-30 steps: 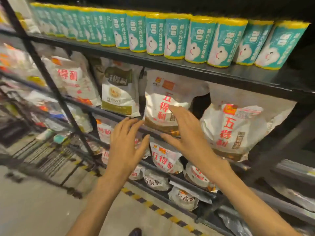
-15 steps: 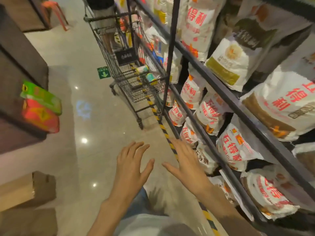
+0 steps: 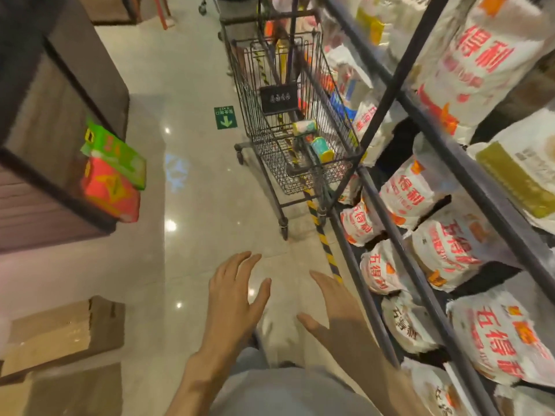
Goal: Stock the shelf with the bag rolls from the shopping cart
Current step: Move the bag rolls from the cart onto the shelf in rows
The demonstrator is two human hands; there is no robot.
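A wire shopping cart (image 3: 271, 163) stands ahead in the aisle, close against the shelf rack (image 3: 426, 187) on the right. In its basket lie two teal-and-yellow bag rolls, one (image 3: 304, 127) farther back and one (image 3: 322, 149) nearer the front rim. My left hand (image 3: 232, 301) and my right hand (image 3: 333, 304) hover side by side low in the view, well short of the cart, fingers spread and holding nothing.
White flour bags with red lettering (image 3: 444, 250) fill the rack's lower shelves. A dark wooden counter (image 3: 51, 136) with a green and a red pack (image 3: 112, 172) lines the left. Cardboard boxes (image 3: 63, 331) sit bottom left. Yellow-black tape (image 3: 326, 244) runs along the floor.
My view swung from the shelf's teal rolls left and down the aisle to the cart. Both hands dropped away from the shelf, still holding nothing, and the cart looks closer.
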